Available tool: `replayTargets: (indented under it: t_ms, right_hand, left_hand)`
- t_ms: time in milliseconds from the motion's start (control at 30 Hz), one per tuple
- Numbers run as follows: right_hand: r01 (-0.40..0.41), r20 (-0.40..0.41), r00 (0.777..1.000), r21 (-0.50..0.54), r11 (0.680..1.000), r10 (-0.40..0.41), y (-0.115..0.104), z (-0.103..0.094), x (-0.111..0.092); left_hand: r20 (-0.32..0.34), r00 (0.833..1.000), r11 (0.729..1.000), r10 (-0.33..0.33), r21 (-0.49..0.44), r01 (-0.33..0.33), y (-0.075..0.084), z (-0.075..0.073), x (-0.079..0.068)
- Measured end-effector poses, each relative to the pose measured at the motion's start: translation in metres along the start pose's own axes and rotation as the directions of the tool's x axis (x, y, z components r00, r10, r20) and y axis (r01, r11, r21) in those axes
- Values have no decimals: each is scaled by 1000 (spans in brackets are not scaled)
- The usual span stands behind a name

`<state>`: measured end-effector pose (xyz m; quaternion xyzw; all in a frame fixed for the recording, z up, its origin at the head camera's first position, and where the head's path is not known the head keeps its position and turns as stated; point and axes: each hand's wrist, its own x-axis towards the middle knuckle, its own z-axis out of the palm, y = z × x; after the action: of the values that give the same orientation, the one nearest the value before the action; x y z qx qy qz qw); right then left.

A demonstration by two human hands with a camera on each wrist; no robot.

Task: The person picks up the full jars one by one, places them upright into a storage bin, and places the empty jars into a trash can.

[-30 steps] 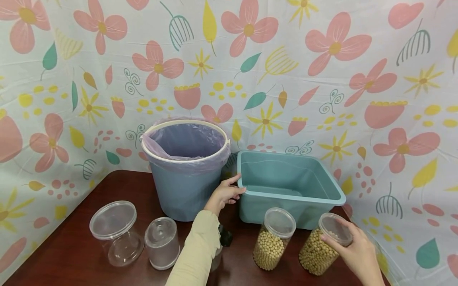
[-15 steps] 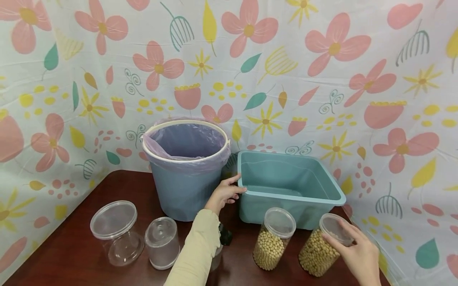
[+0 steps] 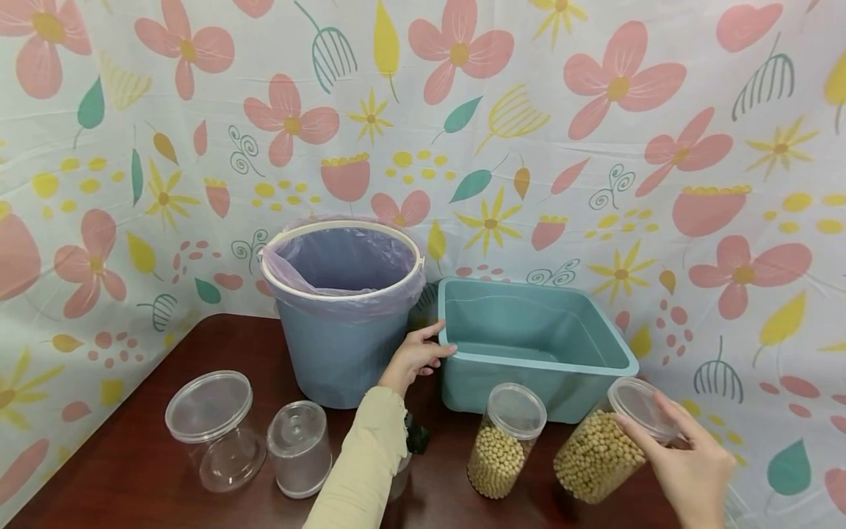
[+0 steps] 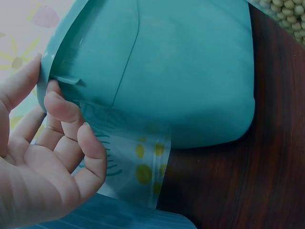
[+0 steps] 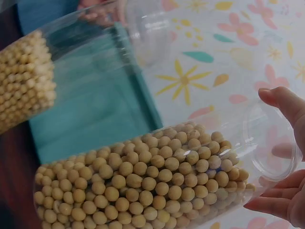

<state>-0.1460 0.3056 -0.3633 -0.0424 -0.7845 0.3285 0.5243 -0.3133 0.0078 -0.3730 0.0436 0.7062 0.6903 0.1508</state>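
My left hand [image 3: 418, 360] pinches the rim of a teal plastic basin [image 3: 502, 378] at its left front corner. In the left wrist view, the fingertips of my left hand [image 4: 59, 152] lie on both sides of that rim. My right hand [image 3: 694, 463] grips a clear lidded jar of soybeans [image 3: 595, 459] around its lid. That jar leans, its lid end up to the right. In the right wrist view the beans [image 5: 143, 186] slope inside it, and thumb and fingers span the lid end. A second soybean jar [image 3: 497, 455] stands upright in front of the basin.
A blue bucket [image 3: 340, 345] lined with a purple bag stands left of the basin. Two clear jars, a wide-topped one [image 3: 225, 448] and a smaller one [image 3: 300, 455], sit at front left. A flowered cloth [image 3: 529, 147] hangs close behind. The tabletop [image 3: 165, 485] is dark red-brown.
My right hand has moved right and tipped its jar, the lid end shifting up and to the right, the beans sliding with it. The left hand and basin have not moved.
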Motion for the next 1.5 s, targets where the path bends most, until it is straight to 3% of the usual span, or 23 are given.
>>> replayTargets:
  t_ms: [300,633,933,1500]
  right_hand:
    - [-2,10,1000,-33,999,2,-15,-9,16]
    - [84,-26,996,7,996,-84,-28,-14,40]
    - [-11,7,1000,29,1000,11,-50,-16,69]
    - [-24,6,1000,140,990,24,-64,-1,106]
  left_hand:
    - [-6,1000,1000,-16,8,16,3,1,-2]
    - [-11,1000,1000,-18,20,18,2,1,-1]
    - [-10,999,999,-30,29,30,8,2,-6]
    - [-14,999,999,-47,20,48,4,0,0]
